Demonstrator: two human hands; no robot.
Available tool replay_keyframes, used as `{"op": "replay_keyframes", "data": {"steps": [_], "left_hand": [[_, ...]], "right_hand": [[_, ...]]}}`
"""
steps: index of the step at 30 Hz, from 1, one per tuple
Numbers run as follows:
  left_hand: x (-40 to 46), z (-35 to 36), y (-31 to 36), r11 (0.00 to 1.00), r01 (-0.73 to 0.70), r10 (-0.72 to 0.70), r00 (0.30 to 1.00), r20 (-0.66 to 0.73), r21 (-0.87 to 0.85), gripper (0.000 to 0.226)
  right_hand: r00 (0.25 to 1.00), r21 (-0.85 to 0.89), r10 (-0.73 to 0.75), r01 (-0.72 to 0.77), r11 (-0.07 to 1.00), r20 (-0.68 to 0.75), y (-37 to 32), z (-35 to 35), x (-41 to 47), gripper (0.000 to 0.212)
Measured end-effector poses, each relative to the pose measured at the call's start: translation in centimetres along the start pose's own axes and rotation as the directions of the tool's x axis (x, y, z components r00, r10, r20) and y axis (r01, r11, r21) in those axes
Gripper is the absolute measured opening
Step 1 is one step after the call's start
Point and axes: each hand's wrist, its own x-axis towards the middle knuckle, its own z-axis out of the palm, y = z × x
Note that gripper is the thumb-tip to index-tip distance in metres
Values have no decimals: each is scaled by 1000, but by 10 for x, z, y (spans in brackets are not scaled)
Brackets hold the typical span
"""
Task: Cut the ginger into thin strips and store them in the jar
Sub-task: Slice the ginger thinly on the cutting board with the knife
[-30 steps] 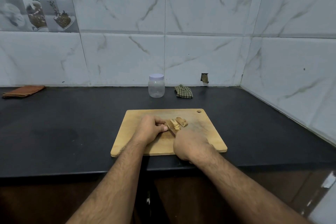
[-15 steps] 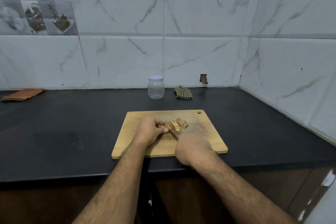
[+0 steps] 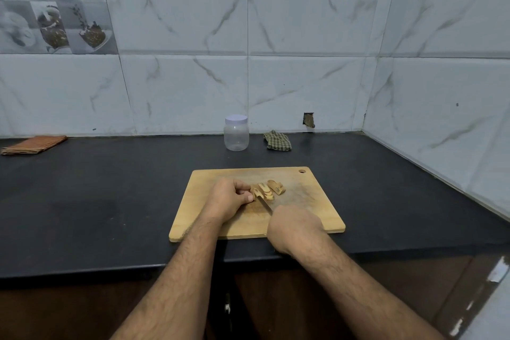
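On the board (image 3: pixel 317 210), ginger (image 3: pixel 262 193) touches the left hand's (image 3: pixel 230 199) grip.

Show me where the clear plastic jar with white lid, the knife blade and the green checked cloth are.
Clear plastic jar with white lid (image 3: pixel 236 137): head view, on its transparent body.
Knife blade (image 3: pixel 265 205): head view, mid-blade.
Green checked cloth (image 3: pixel 277 141): head view, its middle.

Tan board (image 3: pixel 220 229), black counter (image 3: pixel 110 188), white-lidded clear jar (image 3: pixel 236 134), green-checked cloth (image 3: pixel 277 141).
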Motion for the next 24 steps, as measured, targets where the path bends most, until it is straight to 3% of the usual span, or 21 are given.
{"op": "replay_keyframes", "data": {"steps": [6, 12, 24], "left_hand": [[0, 2, -1, 999, 2, -3, 1000, -27, -41, 18], [0, 2, -1, 999, -26, 25, 999, -40, -22, 28], [4, 3, -3, 1000, -23, 23, 1000, -17, -3, 16]], "right_hand": [[995, 55, -16, 21, 998, -100, -4, -2, 11, 24], [995, -17, -41, 40, 999, -90, -14, 1, 22, 28], [999, -72, -18, 16, 997, -34, -21, 0, 28, 25]]}}
